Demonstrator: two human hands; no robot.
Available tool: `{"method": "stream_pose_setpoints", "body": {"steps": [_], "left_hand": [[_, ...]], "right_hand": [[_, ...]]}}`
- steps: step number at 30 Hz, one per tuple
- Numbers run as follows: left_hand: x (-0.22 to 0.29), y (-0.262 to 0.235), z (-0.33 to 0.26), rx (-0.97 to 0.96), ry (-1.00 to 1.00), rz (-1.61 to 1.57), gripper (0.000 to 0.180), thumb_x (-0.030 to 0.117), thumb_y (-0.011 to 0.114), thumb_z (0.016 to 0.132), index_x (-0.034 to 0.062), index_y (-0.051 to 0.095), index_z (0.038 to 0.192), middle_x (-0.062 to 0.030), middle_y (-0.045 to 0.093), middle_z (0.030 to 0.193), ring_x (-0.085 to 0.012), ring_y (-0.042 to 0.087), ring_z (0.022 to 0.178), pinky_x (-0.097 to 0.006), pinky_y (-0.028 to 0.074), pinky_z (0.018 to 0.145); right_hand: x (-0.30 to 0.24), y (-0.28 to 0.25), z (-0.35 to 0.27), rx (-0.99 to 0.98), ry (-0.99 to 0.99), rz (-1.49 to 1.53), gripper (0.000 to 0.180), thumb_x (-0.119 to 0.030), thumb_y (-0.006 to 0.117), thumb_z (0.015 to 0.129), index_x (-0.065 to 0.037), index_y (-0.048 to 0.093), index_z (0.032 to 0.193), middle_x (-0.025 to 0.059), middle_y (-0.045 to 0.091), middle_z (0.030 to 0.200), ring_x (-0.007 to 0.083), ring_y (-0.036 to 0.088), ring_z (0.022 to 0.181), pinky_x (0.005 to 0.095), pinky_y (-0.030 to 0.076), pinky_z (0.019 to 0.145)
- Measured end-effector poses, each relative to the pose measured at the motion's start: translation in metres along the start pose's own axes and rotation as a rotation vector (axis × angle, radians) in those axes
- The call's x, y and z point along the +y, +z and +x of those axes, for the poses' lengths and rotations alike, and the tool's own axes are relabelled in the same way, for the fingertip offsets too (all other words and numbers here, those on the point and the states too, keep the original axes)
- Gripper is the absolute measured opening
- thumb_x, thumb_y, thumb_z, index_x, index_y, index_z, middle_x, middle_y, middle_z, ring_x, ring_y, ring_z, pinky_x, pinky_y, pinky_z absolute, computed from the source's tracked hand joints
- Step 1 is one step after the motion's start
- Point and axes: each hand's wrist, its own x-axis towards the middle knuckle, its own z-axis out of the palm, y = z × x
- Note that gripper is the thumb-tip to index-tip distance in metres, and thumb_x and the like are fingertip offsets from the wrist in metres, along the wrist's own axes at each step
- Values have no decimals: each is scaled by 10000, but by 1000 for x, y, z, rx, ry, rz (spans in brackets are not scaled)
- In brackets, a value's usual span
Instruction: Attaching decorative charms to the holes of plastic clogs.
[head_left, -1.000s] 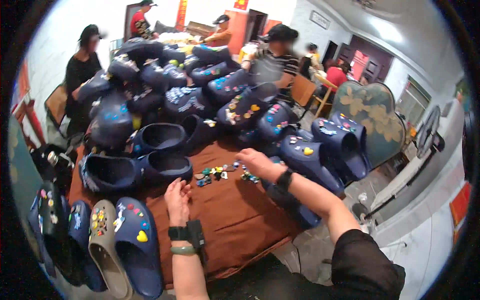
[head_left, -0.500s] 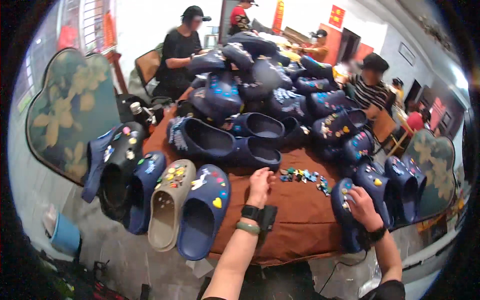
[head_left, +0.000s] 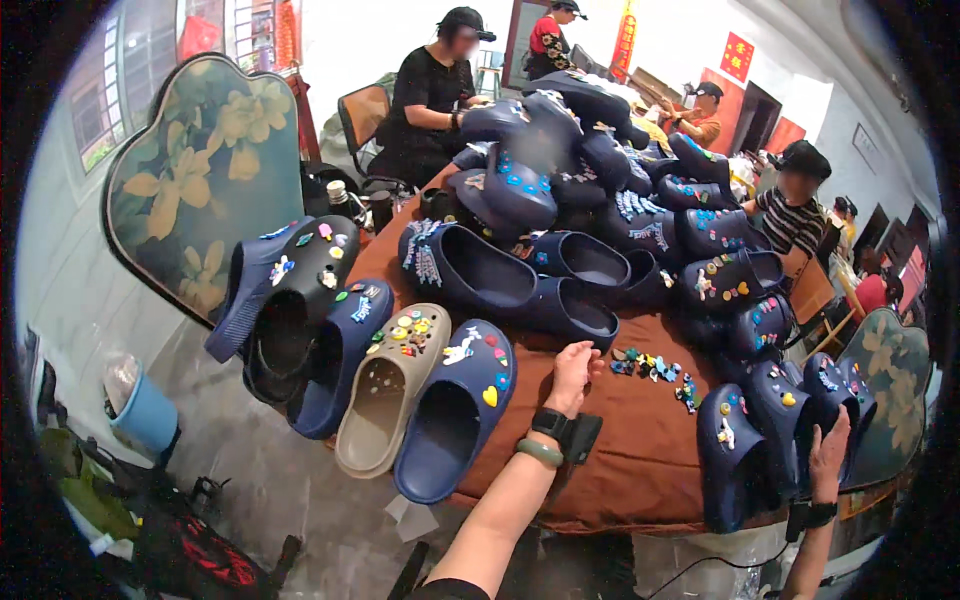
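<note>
My left hand (head_left: 575,372) rests on the brown cloth, fingers stretched out and holding nothing. Just beyond its fingertips lies a navy clog (head_left: 585,318), and to its right are small colourful shoe charms (head_left: 650,365) in a loose cluster. At the table's right side my right hand (head_left: 828,452) is open, fingers pointing up beside a navy clog (head_left: 826,384); whether it touches the shoe I cannot tell. Left of that hand stand a navy clog with a white charm (head_left: 735,470) and another with a yellow heart charm (head_left: 775,415).
Navy clogs (head_left: 525,190) are heaped at the table's far side. Along the left edge stand a beige clog (head_left: 385,400), a navy clog (head_left: 445,430) and a black clog (head_left: 300,290). Floral chair backs (head_left: 205,190) flank the table. Several people sit or stand beyond.
My right hand has left the nearer decorated clog and moved right to the clogs at the table's edge. The view has swung left; my left hand stays by the charms.
</note>
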Motion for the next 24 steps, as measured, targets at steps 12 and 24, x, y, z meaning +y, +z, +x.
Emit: {"method": "stream_pose_setpoints", "body": {"steps": [12, 24], "left_hand": [[4, 2, 1, 7, 30, 9, 251, 122, 492, 934, -1, 544, 1146, -73, 627, 944, -141, 623, 738, -259, 497, 606], [18, -3, -9, 35, -4, 193, 242, 137, 508, 913, 15, 572, 1111, -43, 621, 949, -122, 594, 743, -215, 438, 536]], "right_hand": [[34, 23, 46, -250, 241, 410, 426, -318, 607, 897, 53, 560, 1101, 176, 633, 1014, 252, 599, 935, 357, 445, 853], [-89, -29, 38, 79, 45, 492, 294, -240, 640, 842, 39, 627, 932, 256, 633, 853, 396, 623, 793, 424, 484, 719]]}}
